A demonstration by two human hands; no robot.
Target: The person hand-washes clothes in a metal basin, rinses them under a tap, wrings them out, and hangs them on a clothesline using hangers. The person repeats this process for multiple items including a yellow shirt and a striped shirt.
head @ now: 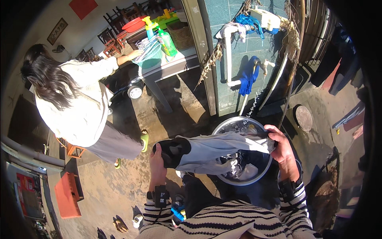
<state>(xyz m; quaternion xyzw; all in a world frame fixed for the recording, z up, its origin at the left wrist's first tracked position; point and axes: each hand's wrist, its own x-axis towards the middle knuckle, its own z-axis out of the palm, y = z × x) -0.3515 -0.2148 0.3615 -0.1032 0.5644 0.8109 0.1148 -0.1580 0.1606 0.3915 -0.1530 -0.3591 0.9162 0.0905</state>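
Observation:
A white garment with a black end (216, 151) is stretched between my two hands, above and in front of a round metal basin (256, 180). My left hand (157, 165) grips the black end. At the other end my right hand (280, 145) holds a greyish cuff-like edge. Inside the basin, wet black-and-white clothes (235, 167) lie in dark water, partly covered by the stretched garment. Water falls from a wall tap (266, 65) into the basin's far side.
To the left, another person (77, 98) reaches to a teal basket of hangers (149, 61) on a table. A green bottle (167, 43) stands beside it. White pipes (228, 56) and a blue cloth (249, 73) are on the tiled wall. An orange-red bench (67, 195) is at lower left.

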